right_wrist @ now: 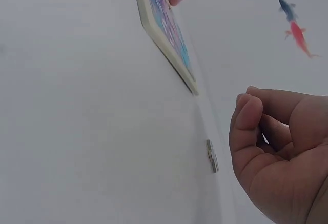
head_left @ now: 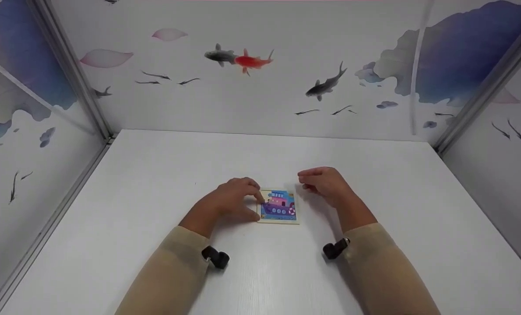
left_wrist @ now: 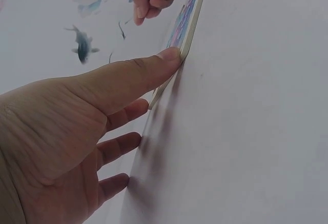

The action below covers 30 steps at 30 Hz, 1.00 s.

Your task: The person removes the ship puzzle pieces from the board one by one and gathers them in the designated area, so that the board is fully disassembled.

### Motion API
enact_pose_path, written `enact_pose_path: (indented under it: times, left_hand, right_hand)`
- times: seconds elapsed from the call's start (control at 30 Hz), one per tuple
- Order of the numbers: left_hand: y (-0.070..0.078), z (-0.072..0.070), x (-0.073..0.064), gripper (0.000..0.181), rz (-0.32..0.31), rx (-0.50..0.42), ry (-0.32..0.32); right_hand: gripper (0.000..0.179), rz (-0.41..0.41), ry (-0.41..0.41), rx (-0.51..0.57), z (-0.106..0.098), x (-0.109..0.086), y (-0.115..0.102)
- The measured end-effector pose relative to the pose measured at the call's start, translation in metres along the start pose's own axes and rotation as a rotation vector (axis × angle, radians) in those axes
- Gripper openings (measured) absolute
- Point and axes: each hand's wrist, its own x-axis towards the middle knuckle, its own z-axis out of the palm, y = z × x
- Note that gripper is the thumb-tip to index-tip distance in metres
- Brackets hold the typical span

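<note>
A small square picture puzzle (head_left: 279, 209) of a pink and purple boat lies on the white table in a pale frame. Bare cream backing shows at its upper left. My left hand (head_left: 234, 199) is at its left side, thumb at the frame's lower left corner and a fingertip on the picture. In the left wrist view, the left thumb (left_wrist: 138, 78) rests along the frame's edge, other fingers spread beside it. My right hand (head_left: 326, 183) hovers to the right of the puzzle, fingers curled with thumb and fingertips together. Nothing shows between them in the right wrist view.
The white table (head_left: 155, 166) is enclosed by panels printed with fish and leaves, including the back wall (head_left: 260, 100). Metal posts (head_left: 475, 87) stand at the corners. A black wrist camera (head_left: 216, 257) sits at the left cuff, another (head_left: 336, 248) at the right.
</note>
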Motion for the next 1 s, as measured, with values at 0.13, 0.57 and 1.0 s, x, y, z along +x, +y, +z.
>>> enact_pose_path:
  times: [0.13,0.57,1.0]
  left_hand:
    - [0.001,-0.001,0.001,0.037,-0.009,0.015,-0.004]
    - [0.004,-0.003,0.001,0.037,-0.036,0.017,-0.005]
    - [0.006,-0.002,-0.002,0.036,-0.040,-0.003,-0.004]
  right_hand:
    - [0.031,-0.006,-0.027,0.035,0.012,-0.004,-0.007]
    - [0.027,-0.038,-0.081,-0.021,0.037,-0.007,-0.009]
    - [0.023,-0.039,-0.103,-0.150,0.037,-0.005,0.002]
